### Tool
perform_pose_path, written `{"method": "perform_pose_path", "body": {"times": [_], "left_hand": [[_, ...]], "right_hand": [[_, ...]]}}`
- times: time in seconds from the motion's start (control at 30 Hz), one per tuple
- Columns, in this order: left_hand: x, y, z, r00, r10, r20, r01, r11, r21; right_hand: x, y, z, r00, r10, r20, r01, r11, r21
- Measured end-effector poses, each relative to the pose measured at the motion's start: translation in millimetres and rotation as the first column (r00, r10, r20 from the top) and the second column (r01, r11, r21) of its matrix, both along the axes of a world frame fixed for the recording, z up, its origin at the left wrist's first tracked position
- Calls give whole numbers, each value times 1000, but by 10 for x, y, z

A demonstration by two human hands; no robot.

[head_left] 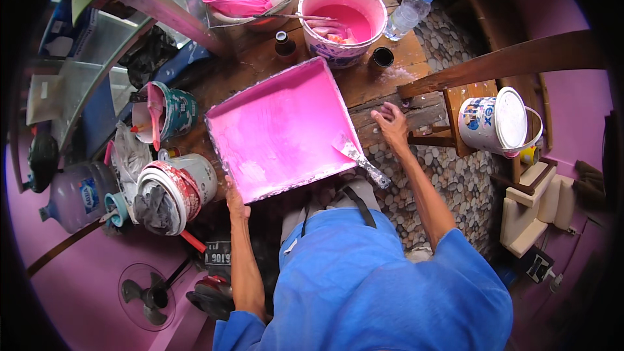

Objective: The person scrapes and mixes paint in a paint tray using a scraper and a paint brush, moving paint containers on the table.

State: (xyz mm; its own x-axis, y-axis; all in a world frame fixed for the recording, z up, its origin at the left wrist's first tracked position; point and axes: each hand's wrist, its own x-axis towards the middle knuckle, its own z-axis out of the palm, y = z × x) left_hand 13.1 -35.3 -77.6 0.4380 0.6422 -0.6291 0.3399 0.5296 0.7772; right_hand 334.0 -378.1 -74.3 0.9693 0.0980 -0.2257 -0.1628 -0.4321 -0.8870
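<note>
Frame centre: left hand is steadying pink-coated tray, fingers partly hidden; empty right hand is hovering, fingers loosely parted, scraper pickup likely needing closure.

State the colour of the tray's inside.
The tray is bright pink inside; it shows best in the head view.

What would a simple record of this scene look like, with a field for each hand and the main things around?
Left hand: holding the tray's near-left corner
Right hand: open, raised beside the tray, holding nothing
Tray: rectangular, coated inside with pink paint
Scraper: paint-smeared, lying across the tray's right rim, handle outward
Beyond the tray: bucket of pink paint, clear bottle with blue cap
Left side: container with a pink brush
Right side: white lidded pail
</note>
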Motion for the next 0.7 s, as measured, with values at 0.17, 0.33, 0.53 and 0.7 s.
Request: {"method": "perform_pose_path", "body": {"times": [0.17,0.33,0.53,0.7], "left_hand": [[-39,-15,35,995,-31,94,33,999,-19],[259,-120,472,998,44,-41,-45,999,-15],[58,-71,182,997,15,70,-15,1000,-9],[-132,-76,-22,992,5,123,4,997,-72]], "right_hand": [[523,464,70,988,-144,59,148,985,-84],[831,661,-18,932,-252,261,299,941,-160],[1027,645,-346,908,-228,353,288,949,-129],[956,631,-339,898,-177,402,287,930,-231]]}}
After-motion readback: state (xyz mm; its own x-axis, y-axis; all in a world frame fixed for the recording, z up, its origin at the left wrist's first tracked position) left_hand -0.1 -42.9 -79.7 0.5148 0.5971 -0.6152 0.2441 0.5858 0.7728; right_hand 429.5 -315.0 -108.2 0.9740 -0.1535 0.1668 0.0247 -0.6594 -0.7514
